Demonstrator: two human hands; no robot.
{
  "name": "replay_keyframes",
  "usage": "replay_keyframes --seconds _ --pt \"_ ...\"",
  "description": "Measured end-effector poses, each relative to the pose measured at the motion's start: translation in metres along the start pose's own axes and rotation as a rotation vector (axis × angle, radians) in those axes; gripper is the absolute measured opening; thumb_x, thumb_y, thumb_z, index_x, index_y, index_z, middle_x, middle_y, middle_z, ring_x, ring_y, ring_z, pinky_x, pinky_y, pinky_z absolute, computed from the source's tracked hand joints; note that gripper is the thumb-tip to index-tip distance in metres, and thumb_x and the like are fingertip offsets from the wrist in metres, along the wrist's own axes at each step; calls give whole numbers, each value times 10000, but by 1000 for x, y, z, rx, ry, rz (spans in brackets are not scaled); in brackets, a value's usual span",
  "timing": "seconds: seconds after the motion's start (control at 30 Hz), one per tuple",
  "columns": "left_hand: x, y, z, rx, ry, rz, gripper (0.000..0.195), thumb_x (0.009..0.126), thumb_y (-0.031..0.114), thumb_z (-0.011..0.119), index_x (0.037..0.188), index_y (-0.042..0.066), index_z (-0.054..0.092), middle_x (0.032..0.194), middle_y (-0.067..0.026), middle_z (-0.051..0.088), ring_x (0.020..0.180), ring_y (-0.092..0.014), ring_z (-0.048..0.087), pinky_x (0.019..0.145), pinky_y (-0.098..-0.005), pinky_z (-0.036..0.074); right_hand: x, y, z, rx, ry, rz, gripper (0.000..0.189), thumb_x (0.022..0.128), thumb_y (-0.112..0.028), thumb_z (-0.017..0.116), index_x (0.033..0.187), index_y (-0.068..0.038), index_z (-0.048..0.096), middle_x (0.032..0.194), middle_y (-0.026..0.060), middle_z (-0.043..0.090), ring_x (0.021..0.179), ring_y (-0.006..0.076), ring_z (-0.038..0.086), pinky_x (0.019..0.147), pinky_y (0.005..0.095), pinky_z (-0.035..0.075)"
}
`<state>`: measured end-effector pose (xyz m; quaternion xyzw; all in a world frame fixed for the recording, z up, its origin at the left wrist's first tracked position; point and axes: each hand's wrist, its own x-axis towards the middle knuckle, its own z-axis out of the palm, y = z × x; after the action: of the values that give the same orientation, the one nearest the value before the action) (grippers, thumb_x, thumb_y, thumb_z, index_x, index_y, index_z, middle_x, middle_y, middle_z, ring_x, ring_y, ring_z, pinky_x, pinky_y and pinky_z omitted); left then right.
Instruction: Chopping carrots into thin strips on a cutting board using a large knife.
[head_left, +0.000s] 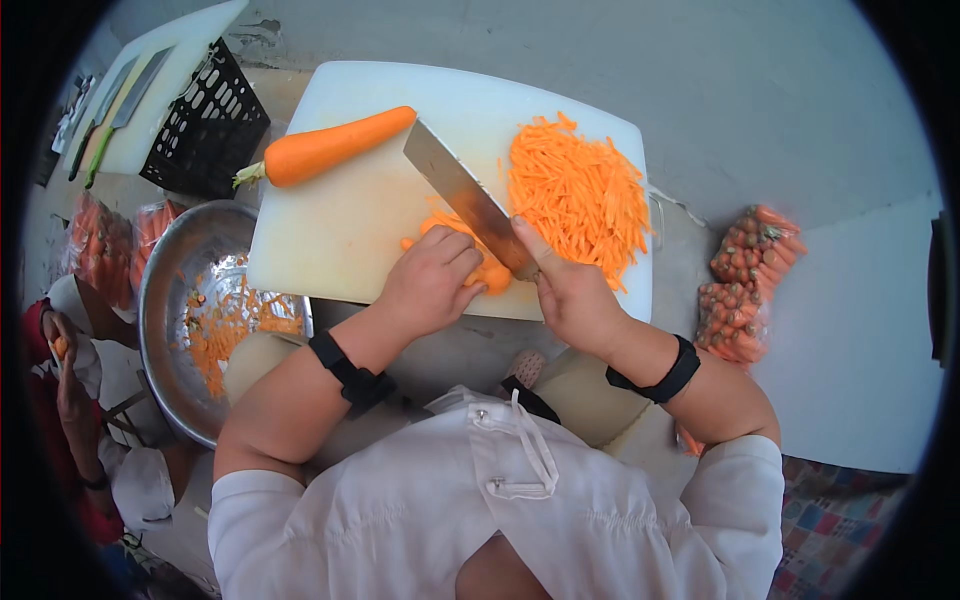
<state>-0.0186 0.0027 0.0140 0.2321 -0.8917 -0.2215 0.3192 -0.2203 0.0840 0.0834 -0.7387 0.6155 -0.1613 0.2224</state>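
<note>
My right hand (574, 296) grips a broad-bladed kitchen knife (469, 199), its blade slanting up to the left over the white cutting board (337, 240). Beside the blade, my left hand (435, 277) presses with bent fingers on cut carrot pieces (491, 274); part of the carrot is hidden under the fingers. A heap of shredded carrot (577, 195) lies on the right of the board. One whole peeled carrot (337, 148) with a pale green stem end lies at the board's upper left.
Left of the board is a metal basin (154, 300) with peelings. Beyond it stand a black plastic crate (206, 124) and a board holding two knives (124, 112). Bagged carrots (97, 244) lie at left, more bags (739, 322) at right. Another person's hands (64, 352) show far left.
</note>
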Motion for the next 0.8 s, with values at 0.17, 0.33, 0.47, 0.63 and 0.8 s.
replay_keyframes --seconds 0.17,0.33,0.47,0.63,0.8 --pt "1 -1 2 5 25 15 304 673 139 763 913 37 607 985 -117 584 952 -311 548 835 -384 470 -13 -3 -21 -42 43 -116 753 776 65 489 1481 -145 328 711 186 601 619 360 606 599 429 502" --pt "-3 -2 3 3 20 8 313 669 141 766 914 32 606 990 -123 584 953 -313 548 834 -386 470 -22 -14 -39 -186 -193 -23 796 747 47 504 1490 -163 308 650 176 577 575 351 591 560 444 490" --pt "-2 0 2 -9 10 -7 315 670 140 765 918 30 604 993 -119 583 959 -313 546 833 -387 470 -13 -12 -34 -162 -197 -42 827 742 43 512 1504 -171 274 648 175 578 570 350 585 557 444 487" --pt "-4 -1 3 1 22 2 316 670 137 763 921 34 601 977 -110 571 955 -310 540 832 -386 467 3 -12 -5 -104 -80 -66 801 765 33 510 1504 -169 274 660 174 584 590 346 588 579 440 488" --pt "-2 0 2 -2 18 -8 309 672 135 765 919 41 604 984 -109 564 954 -310 534 841 -384 463 -5 5 6 68 121 -21 735 801 84 495 1483 -119 311 778 217 617 694 384 615 682 413 515"
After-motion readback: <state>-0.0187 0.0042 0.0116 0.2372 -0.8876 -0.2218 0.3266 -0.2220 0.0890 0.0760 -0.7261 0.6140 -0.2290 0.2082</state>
